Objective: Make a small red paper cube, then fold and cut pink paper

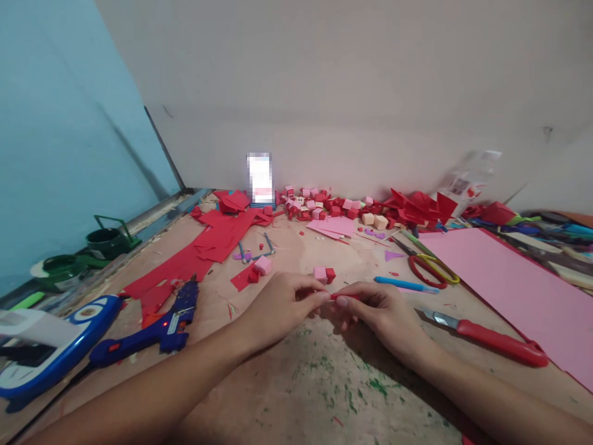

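Between my two hands is a small folded strip of red paper (340,296). My left hand (287,300) pinches its left end between thumb and forefinger. At its other end, my right hand (375,306) grips it with thumb and curled fingers, which partly hide it. Just beyond my fingertips sit a pink paper cube (320,274) and a red paper cube (330,275), side by side. Another pink cube (263,266) lies past my left wrist, beside a red piece on a scrap of red paper (239,279).
A blue glue gun (173,324) with a lit red light lies left. To the right are a red utility knife (495,340), scissors (430,272), a blue pen (405,284) and pink paper sheets (514,278). Behind stand a phone (260,178), heaped paper cubes (319,204) and a plastic bottle (472,182).
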Demonstrator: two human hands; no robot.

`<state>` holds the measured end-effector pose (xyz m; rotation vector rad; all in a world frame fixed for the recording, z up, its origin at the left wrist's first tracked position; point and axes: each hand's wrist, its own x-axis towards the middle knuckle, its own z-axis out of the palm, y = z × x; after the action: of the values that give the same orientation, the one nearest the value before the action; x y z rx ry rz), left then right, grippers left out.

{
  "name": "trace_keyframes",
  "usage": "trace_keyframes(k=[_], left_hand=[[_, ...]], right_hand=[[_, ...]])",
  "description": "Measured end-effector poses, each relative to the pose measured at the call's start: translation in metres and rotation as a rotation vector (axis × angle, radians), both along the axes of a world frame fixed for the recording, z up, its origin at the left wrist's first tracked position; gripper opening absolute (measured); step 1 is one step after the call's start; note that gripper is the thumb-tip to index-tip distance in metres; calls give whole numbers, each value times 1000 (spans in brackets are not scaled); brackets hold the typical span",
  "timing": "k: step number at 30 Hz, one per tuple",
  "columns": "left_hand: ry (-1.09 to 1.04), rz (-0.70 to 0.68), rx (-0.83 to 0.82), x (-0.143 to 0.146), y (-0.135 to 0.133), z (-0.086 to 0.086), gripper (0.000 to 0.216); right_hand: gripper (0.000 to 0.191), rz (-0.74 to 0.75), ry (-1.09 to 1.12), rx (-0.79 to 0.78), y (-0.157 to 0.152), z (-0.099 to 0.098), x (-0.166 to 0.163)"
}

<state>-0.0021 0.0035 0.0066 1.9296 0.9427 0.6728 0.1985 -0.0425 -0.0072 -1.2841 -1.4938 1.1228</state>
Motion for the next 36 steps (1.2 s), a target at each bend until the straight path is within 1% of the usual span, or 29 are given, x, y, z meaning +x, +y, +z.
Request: trace_keyframes(k=[3, 10, 17, 21, 24, 26, 28, 33, 36], left_hand=[[-12, -23, -32, 0, 0, 0, 25], [-38, -8, -34, 1, -2, -1, 24], [-109, 41, -102, 2, -1, -1, 23], [-116, 41, -52, 2, 0, -2, 20], [-90, 55, -16, 1, 2, -3, 22], [-67, 65, -18, 1, 2, -2, 25], [-61, 67, -28, 0, 2, -1, 26], [-111, 76, -57, 1, 0, -1, 23], [-146, 49, -67, 1, 0, -2, 24]], right_hand=[[22, -5, 0, -18, 0, 2, -1], [28, 8, -8, -26, 0, 1, 1], [30, -64, 139, -71, 1, -3, 2], [36, -60, 210, -104, 1, -6, 1], [39, -30, 237, -132, 0, -6, 0], [39, -19, 238, -138, -1, -5, 0], [38, -40, 229, -129, -1, -4, 0], [36, -49, 201, -109, 1, -3, 1], [35, -52, 213, -109, 0, -4, 0]])
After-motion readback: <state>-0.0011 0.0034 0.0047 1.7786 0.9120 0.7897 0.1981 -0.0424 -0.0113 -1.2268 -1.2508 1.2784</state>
